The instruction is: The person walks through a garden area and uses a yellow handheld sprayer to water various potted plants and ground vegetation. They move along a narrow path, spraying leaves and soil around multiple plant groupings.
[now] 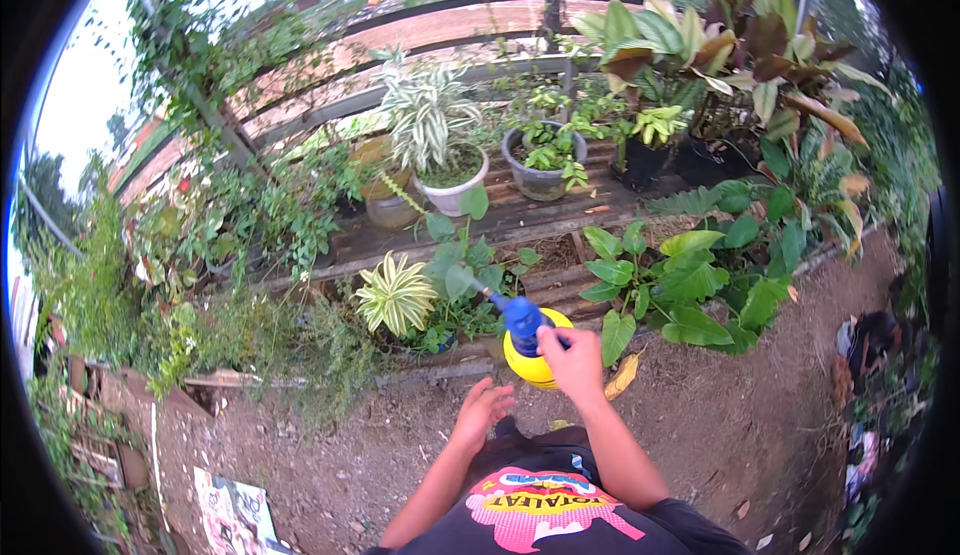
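My right hand (574, 360) grips the blue head of a yellow pump spray bottle (529, 371), whose nozzle points up and to the left. A faint mist leaves the nozzle towards the heart-shaped green leaves (459, 282) just beyond it. My left hand (484, 409) hangs left of the bottle, fingers apart, with nothing in it. A variegated yellow-green plant (396, 294) grows left of the mist. Broad-leaved green plants (690, 292) spread to the right of the bottle.
Behind stand a white pot (454, 191) with a striped plant, a grey pot (544, 180) and a black pot (641, 165) on wooden slats. A slatted fence (450, 52) runs across the back. Printed sheets (236, 510) lie on the dirt ground (360, 450).
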Demonstrator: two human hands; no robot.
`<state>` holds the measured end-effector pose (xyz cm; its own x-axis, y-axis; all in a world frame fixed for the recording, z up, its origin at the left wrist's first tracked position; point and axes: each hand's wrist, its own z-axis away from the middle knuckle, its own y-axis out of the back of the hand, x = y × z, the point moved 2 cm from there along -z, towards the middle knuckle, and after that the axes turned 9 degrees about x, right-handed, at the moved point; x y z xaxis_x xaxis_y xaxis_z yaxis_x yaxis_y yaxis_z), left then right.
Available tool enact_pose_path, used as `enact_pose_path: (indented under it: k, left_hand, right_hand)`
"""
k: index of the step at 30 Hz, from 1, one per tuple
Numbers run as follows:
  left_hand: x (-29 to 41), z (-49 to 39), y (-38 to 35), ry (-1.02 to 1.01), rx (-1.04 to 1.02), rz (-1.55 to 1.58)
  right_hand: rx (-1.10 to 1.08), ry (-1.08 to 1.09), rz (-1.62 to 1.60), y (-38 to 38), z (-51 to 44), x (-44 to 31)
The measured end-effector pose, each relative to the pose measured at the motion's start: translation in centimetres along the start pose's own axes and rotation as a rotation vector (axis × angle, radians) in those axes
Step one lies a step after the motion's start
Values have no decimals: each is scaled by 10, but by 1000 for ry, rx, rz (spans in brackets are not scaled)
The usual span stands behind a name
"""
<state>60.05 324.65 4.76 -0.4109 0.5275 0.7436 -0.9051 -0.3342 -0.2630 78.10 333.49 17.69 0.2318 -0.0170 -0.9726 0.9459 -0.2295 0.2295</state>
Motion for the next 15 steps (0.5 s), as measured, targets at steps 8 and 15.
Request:
enact_pose_path:
  k: [8, 15]
  left_hand:
    - [-51, 30, -50, 55, 11, -58]
    - [-125, 74, -112, 223, -194, -278]
  right_hand:
    - [123, -32, -110, 105, 36, 58]
    - [434, -279, -299, 196, 69, 109]
